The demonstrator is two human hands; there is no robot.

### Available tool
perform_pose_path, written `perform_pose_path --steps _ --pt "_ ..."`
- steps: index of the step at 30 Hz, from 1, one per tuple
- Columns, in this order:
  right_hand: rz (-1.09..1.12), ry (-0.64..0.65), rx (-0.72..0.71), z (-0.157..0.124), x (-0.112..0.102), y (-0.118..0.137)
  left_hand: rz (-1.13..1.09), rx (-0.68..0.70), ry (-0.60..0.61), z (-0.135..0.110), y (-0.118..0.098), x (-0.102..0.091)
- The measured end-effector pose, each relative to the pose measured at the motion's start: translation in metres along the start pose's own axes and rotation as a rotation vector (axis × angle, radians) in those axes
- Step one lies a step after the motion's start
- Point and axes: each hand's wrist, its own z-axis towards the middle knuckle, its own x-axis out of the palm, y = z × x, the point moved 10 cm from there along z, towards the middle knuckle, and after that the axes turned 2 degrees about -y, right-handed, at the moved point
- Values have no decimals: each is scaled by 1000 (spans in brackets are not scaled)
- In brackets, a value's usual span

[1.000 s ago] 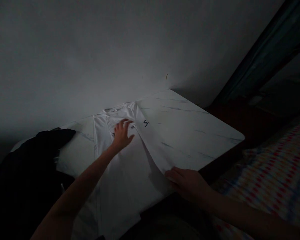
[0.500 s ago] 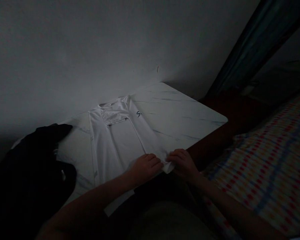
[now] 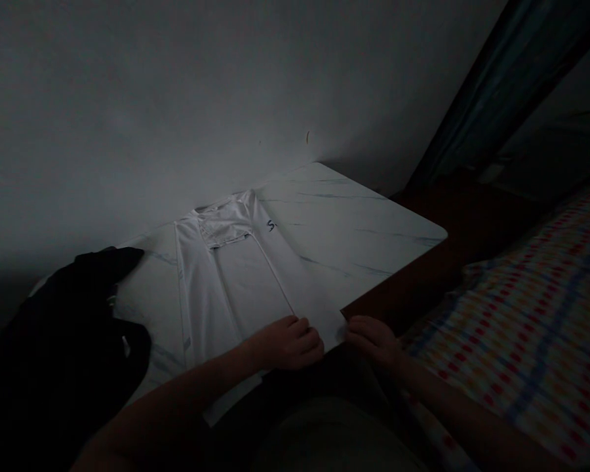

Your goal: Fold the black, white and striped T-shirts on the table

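White garment (image 3: 226,219) spread on the marbled table (image 3: 364,223) at centre frame, sleeves running toward the lower edge; the left hand (image 3: 295,342) curls over the near end of the lettered sleeve (image 3: 288,265) and the right hand (image 3: 371,337) meets its outer corner, though dimness hides whether either grips. The step appears to be straightening this sleeve, the next move calling for an even, flat cuff; no container is discernible.

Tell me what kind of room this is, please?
Probably a bedroom, or another room in a home. It's dim, but there's a colorful patterned cloth that looks like bedding, and a white shirt spread on a marble-patterned table.
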Motion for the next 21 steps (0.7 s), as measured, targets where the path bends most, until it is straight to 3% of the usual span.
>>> perform_pose_path --steps 4,7,10,16,19,21 --pt "-87 -173 45 -1 -8 5 -22 39 -4 2 -2 1" --pt "-189 -273 190 0 -7 3 -61 49 -39 4 -1 -3" --pt "-205 -227 280 -5 2 -2 -85 54 -58 5 0 -4" --pt "-112 -88 122 -14 2 5 -149 65 7 6 -9 4" --pt "-48 -34 52 9 -14 2 -225 55 66 7 -8 -1" --pt "-34 -41 33 39 -26 -9 -284 6 112 6 7 -4"
